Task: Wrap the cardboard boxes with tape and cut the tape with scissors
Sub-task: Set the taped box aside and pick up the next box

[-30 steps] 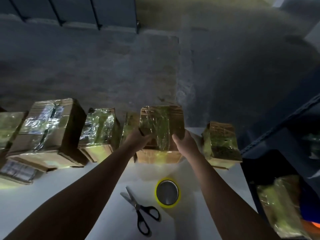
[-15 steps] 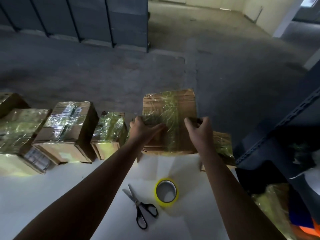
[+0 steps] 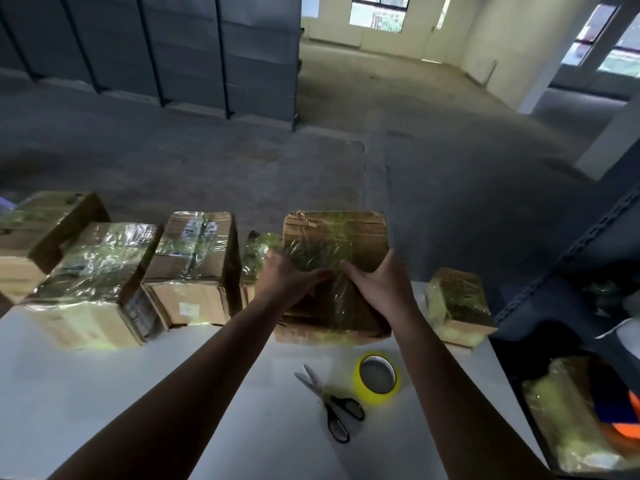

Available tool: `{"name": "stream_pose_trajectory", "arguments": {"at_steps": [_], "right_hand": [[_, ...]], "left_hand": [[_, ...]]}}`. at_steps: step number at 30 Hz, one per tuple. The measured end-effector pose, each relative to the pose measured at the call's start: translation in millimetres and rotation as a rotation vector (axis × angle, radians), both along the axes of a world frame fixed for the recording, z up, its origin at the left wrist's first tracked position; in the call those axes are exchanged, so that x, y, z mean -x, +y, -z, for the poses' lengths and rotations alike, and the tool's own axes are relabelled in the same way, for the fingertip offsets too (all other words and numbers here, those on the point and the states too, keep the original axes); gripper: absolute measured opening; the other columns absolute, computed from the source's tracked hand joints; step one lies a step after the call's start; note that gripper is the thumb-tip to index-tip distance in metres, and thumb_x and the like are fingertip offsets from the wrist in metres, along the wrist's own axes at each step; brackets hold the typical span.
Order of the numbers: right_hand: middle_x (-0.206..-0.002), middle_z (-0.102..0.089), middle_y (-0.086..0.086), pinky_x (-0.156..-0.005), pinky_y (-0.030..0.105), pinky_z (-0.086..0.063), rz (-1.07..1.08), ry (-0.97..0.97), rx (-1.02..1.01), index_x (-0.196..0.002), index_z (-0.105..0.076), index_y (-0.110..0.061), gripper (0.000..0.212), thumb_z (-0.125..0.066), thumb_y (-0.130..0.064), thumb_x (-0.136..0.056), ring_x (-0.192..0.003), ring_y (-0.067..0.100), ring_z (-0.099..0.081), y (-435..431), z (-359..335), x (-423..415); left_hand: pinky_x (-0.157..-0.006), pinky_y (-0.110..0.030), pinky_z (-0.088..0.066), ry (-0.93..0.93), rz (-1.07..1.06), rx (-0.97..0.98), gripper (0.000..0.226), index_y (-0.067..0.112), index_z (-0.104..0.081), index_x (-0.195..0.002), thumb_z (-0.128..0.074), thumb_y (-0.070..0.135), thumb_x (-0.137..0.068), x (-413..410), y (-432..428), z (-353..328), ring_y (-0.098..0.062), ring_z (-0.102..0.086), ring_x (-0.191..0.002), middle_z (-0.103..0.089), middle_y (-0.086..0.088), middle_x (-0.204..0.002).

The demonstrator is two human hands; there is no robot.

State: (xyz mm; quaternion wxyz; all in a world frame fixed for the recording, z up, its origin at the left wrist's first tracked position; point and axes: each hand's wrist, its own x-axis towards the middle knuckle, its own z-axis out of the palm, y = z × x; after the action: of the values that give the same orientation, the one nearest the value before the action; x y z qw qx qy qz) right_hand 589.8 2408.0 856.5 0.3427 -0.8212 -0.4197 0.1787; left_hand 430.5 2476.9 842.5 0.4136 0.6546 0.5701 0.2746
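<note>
Nearest on the white bench point(image 3: 104, 393) lie the black-handled scissors point(image 3: 337, 407), with the blades pointing far and left. Near them on the right, not touching, the roll of yellow tape point(image 3: 377, 377) lies flat with its hole facing up. Both are well clear of the hands. The two forearms reach past them to the middle box point(image 3: 334, 237) at the far edge of the bench, a cardboard box banded with glossy clear tape. The left hand point(image 3: 287, 282) lies flat on its near face, fingers straight and pointing right. The right hand point(image 3: 377, 282) lies flat beside it, fingers pointing left and thumb spread up along the right edge, so the fingertips of the two nearly meet over the tape band. Both hands are released, pressing on the box rather than grasping it. I cannot tell whether this box stands alone or leans on another beneath it. To its right, a little apart, stands a small taped box point(image 3: 457, 303). To its left runs a row of larger taped boxes point(image 3: 194, 265) reaching the left edge of the view. At the right a dark metal rack point(image 3: 588, 237) holds a wrapped parcel point(image 3: 561, 410) low down. Beyond the bench stretches a bare concrete floor point(image 3: 242, 150), with dark cabinets point(image 3: 173, 46) at the far left and bright windows point(image 3: 377, 10) in the far wall.
</note>
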Motion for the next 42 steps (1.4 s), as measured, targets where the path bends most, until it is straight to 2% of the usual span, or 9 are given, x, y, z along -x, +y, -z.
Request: {"name": "stream_pose_trajectory", "arguments": {"at_steps": [5,11,16,21,26,30,35,38,42], "right_hand": [[-0.137,-0.045,0.017,-0.089,0.034,-0.046,-0.023,0.036,0.23,-0.138,-0.035,-0.004,0.097,-0.063,-0.071,-0.073,-0.121,0.031,-0.05,-1.9,13.4,59.1],[-0.059,-0.048,0.001,-0.048,0.027,-0.034,-0.146,0.029,0.447,-0.062,-0.049,-0.012,0.056,-0.062,-0.064,-0.079,-0.052,0.015,-0.05,-9.8,36.4,116.4],[-0.094,-0.07,0.012,-0.081,0.038,-0.054,-0.204,0.024,0.501,-0.098,-0.068,-0.001,0.058,-0.059,-0.057,-0.086,-0.084,0.025,-0.065,-10.8,69.3,148.4],[-0.088,-0.066,0.013,-0.064,0.031,-0.042,-0.181,-0.075,0.551,-0.085,-0.061,0.001,0.054,-0.051,-0.051,-0.093,-0.079,0.027,-0.061,-13.3,99.3,153.5],[-0.103,-0.063,0.018,-0.072,0.028,-0.036,-0.193,-0.093,0.539,-0.107,-0.06,0.005,0.05,-0.042,-0.041,-0.1,-0.1,0.032,-0.059,-7.9,108.7,141.5],[-0.078,-0.054,0.011,-0.066,0.029,-0.033,-0.183,-0.06,0.475,-0.081,-0.057,-0.005,0.039,-0.034,-0.027,-0.102,-0.084,0.03,-0.055,-5.7,110.6,124.6],[-0.091,-0.068,0.013,-0.07,0.037,-0.05,-0.208,0.166,0.167,-0.093,-0.066,-0.008,0.023,-0.046,-0.019,-0.099,-0.085,0.029,-0.063,-15.8,122.4,100.1],[-0.109,-0.065,0.002,-0.076,0.023,-0.044,-0.239,0.309,0.05,-0.117,-0.061,-0.015,0.022,-0.054,-0.02,-0.098,-0.098,0.015,-0.06,-15.8,125.2,87.1],[-0.113,-0.057,-0.017,-0.069,0.012,-0.049,-0.305,0.664,0.145,-0.119,-0.047,-0.037,0.035,-0.064,-0.039,-0.088,-0.09,-0.004,-0.058,-21.7,132.2,72.1]], "left_hand": [[-0.085,-0.045,-0.055,0.078,-0.013,0.042,0.095,0.004,-0.042,-0.128,-0.082,0.058,-0.061,70.8,-8.9,17.1,-0.028,-0.06,-0.103,-0.057,-0.011,-0.117],[-0.084,-0.049,-0.056,0.096,0.042,0.247,0.083,0.001,-0.044,-0.122,-0.081,0.05,-0.067,140.8,-21.5,56.2,-0.034,-0.064,-0.099,-0.062,-0.017,-0.108],[-0.081,-0.043,-0.057,0.176,0.023,0.328,0.068,0.003,-0.049,-0.112,-0.078,0.048,-0.07,170.9,-30.8,89.6,-0.027,-0.063,-0.092,-0.061,-0.011,-0.1],[-0.08,-0.043,-0.057,0.218,0.059,0.303,0.055,0.005,-0.052,-0.114,-0.074,0.039,-0.077,172.1,-32.3,105.2,-0.025,-0.063,-0.089,-0.062,-0.01,-0.1],[-0.069,-0.033,-0.054,0.217,0.024,0.303,0.056,0.006,-0.047,-0.117,-0.076,0.035,-0.078,166.5,-30.1,105.4,-0.019,-0.059,-0.083,-0.06,-0.007,-0.096],[-0.061,-0.029,-0.049,0.131,-0.059,0.341,0.057,0.011,-0.043,-0.113,-0.079,0.033,-0.075,166.0,-32.0,107.9,-0.016,-0.057,-0.077,-0.059,-0.004,-0.093],[-0.078,-0.045,-0.057,-0.147,-0.147,0.503,0.051,0.0,-0.054,-0.115,-0.08,0.019,-0.075,174.0,-26.7,109.2,-0.032,-0.067,-0.09,-0.067,-0.017,-0.102],[-0.07,-0.039,-0.057,-0.286,-0.186,0.622,0.056,0.003,-0.049,-0.124,-0.078,0.014,-0.077,170.5,-30.9,107.6,-0.031,-0.067,-0.09,-0.066,-0.017,-0.105],[-0.09,-0.051,-0.053,-0.384,-0.22,0.654,0.057,0.006,-0.047,-0.134,-0.072,0.01,-0.084,169.8,-35.0,108.8,-0.038,-0.064,-0.101,-0.063,-0.022,-0.115]]}}
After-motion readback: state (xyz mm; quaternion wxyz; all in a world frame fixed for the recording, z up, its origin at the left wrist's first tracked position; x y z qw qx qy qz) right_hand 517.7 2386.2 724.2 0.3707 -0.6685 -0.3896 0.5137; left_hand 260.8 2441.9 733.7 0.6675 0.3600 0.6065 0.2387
